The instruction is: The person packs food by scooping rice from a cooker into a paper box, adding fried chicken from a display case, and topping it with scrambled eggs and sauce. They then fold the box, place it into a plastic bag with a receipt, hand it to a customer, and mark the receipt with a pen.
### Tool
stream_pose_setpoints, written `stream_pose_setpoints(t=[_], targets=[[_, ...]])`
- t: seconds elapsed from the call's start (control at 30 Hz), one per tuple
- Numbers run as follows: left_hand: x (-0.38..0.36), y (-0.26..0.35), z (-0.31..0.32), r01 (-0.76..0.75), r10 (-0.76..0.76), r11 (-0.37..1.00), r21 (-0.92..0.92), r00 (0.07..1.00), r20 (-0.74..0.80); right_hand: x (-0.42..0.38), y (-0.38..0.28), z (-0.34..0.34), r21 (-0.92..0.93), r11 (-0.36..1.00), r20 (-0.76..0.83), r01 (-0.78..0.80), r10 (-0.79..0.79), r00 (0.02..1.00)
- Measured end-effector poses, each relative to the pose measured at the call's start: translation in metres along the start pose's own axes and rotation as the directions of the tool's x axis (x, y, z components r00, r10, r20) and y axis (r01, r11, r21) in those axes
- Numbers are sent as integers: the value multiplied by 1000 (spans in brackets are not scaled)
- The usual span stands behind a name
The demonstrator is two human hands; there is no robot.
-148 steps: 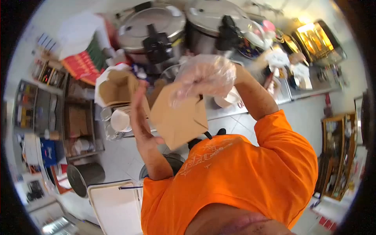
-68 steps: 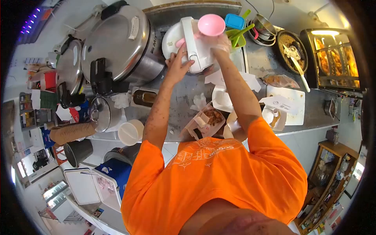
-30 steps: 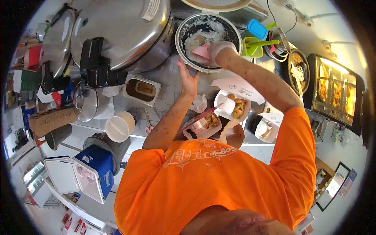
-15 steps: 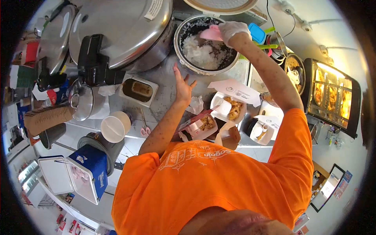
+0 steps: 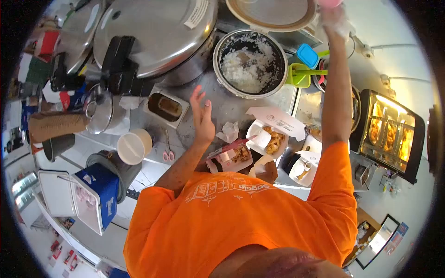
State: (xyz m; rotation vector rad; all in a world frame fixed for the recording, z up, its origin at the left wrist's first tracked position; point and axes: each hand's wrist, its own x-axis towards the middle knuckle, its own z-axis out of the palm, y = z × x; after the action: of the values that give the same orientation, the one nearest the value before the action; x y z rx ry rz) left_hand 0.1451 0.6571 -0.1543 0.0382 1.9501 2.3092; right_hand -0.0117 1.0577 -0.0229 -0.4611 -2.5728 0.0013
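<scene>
Reaching high toward twelve o'clock, the gloved right hand [image 5: 334, 18] has its grip closed on a pink scoop [image 5: 330, 3] at the frame's top edge; whether it carries rice cannot be told. The left hand [image 5: 201, 118] hovers above the surface [image 5: 222, 104] with an open, empty grip. Judging by this, portioning is under way: the rice cooker [image 5: 251, 62] at twelve stands open, partly filled with rice, while the white box [image 5: 269, 139] at three holds fried pieces, and the nearer tray [image 5: 234, 156] holds browned food.
</scene>
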Motion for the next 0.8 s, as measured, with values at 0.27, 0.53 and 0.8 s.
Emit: stream_pose_setpoints(t=[0.27,0.53,0.8], targets=[[-49,58,-94,-328,373,907,263,916,-145,-8,-32,-53,503,777,608,-379,-7,794],[-135,78,-154,-200,423,823,532,841,-339,-127,-136,-13,251,822,498,511,-562,660],[-223,67,-331,27,529,747,664,581,-618,-165,-161,-41,35,881,66,472,-474,878]])
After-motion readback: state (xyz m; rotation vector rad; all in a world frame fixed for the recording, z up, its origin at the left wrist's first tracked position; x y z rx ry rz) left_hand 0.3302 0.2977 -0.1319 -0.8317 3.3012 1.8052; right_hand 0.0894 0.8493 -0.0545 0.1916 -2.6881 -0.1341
